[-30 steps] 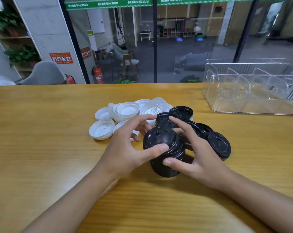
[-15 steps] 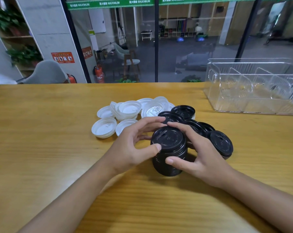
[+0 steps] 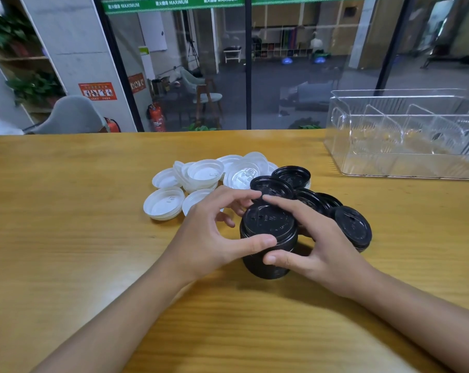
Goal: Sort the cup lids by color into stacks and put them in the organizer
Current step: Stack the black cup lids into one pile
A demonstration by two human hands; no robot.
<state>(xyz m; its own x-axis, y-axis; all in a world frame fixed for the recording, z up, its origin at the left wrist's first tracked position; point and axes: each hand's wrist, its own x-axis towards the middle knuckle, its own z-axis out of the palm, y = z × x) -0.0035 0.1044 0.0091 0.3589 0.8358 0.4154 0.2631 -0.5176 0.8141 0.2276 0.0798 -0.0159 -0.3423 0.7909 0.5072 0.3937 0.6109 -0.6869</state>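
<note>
Since a second ago the upper black lids, which sat skewed toward my left, have settled square on the ones below, and both hands have stayed wrapped round the pile. My left grip [image 3: 206, 238] curls round the stack of black lids [image 3: 268, 232] from the left. Its thumb is pressed to the near side just under the top rim and its forefinger arches over to the far edge. My right grip [image 3: 319, 249] holds the stack from the right, thumb lower on the near wall and forefinger laid along the far rim, so that the two forefinger tips almost meet. The stack stands upright on the tabletop [image 3: 66, 211] between my palms, its top lid facing up. Just beyond my fingertips lie the loose black lids [image 3: 291, 176]. Two hollow-side-up ones overlap behind the stack, more overlap under and past my right fingers, and one lies top-up just beside my right knuckles. Beyond my left grip and off to its left, the white lids [image 3: 206, 173] lie in a loose heap, mostly hollow side up and several nested together, with two lying singly nearest my left fingers. Well apart, beyond and to the right of my right grip, the clear organizer [image 3: 403, 146] sits toward the far edge of the tabletop, with clear upright dividers parting its compartments.
</note>
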